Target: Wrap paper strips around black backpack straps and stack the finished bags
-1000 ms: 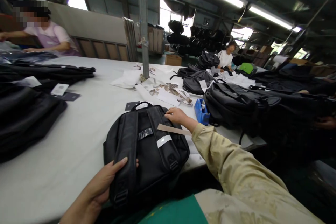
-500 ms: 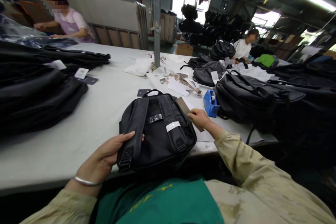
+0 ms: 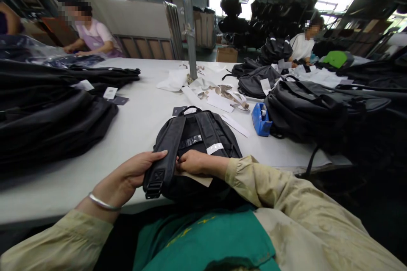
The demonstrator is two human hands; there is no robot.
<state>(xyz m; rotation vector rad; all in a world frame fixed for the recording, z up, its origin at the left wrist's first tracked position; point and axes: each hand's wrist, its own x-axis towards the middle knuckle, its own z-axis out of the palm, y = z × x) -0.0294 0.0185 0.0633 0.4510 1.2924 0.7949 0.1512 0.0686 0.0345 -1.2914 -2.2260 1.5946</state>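
A black backpack (image 3: 219, 129) lies with its straps up at the near edge of the white table. My left hand (image 3: 136, 169) is closed round the lower part of its left shoulder strap (image 3: 171, 144), thumb on top. My right hand (image 3: 193, 162) is closed on a brown card (image 3: 202, 178), over the middle of the back panel beside that strap. Part of the card is hidden under the hand. White tape (image 3: 215, 148) crosses the right strap, and shiny dark tape (image 3: 191, 141) lies between the straps.
Black bags (image 3: 63, 114) are piled on the left, and more bags (image 3: 305, 106) on the right beside a blue tape dispenser (image 3: 261, 119). Paper scraps (image 3: 222, 100) lie behind the backpack near a metal post (image 3: 190, 29). People work at the far left and far right.
My right hand has moved left from the backpack's right side to its middle, carrying the brown card. The left strap is now lifted a little in my left hand.
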